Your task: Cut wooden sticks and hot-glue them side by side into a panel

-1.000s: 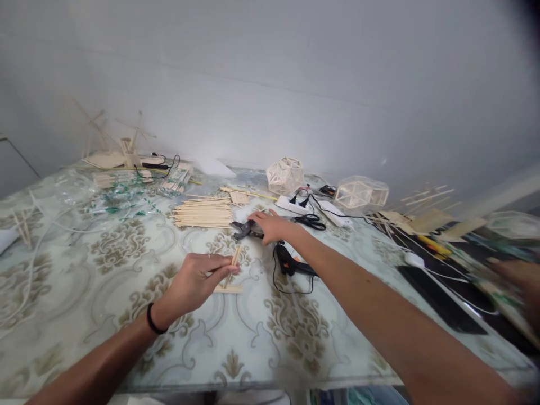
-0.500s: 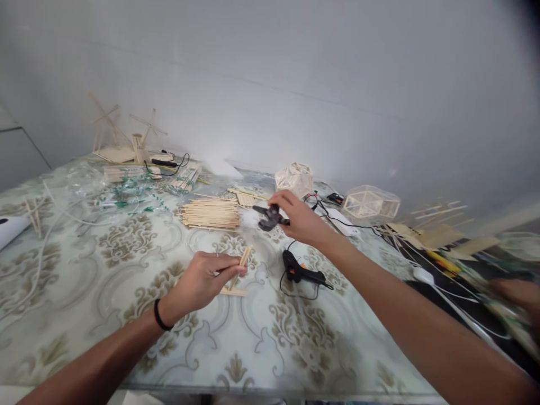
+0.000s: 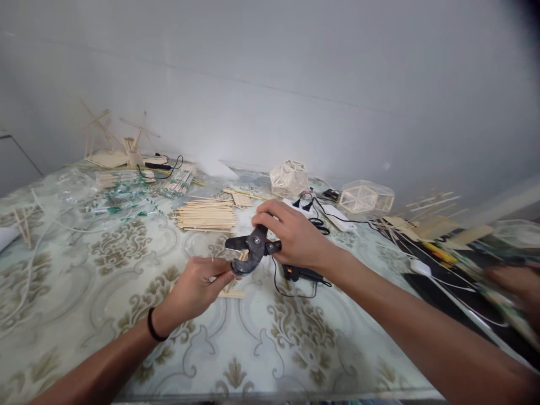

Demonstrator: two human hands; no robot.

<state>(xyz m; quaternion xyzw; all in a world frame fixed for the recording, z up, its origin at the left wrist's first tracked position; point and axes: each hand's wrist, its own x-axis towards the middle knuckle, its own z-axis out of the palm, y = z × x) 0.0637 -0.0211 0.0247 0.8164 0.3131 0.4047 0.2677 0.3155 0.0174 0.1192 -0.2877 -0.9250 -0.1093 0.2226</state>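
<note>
Between the fingertips of my left hand (image 3: 196, 289) are pinched short wooden sticks (image 3: 243, 255); how many I cannot tell. My right hand (image 3: 291, 233) grips black pruning shears (image 3: 256, 244), whose jaws are spread around the upper ends of those sticks. The lower jaw is at the left fingertips. On the table just below lie a few pale wood pieces (image 3: 234, 293), partly hidden by my left hand. A black glue gun (image 3: 307, 274) lies beneath my right wrist, partly covered. Behind my hands is a stack of wooden sticks (image 3: 206, 215).
Geometric stick frames (image 3: 289, 178) and a white power strip (image 3: 340, 218) with black cables stand at the back. Plastic-wrapped sticks (image 3: 180, 181) and wooden models (image 3: 133, 151) are back left. At far right, another person's blurred hand (image 3: 512, 287) is near scattered sticks and wires.
My right hand has brought the shears down and left, with their jaws now around the sticks in my left hand. My left hand keeps its pinch. The view has shifted slightly.
</note>
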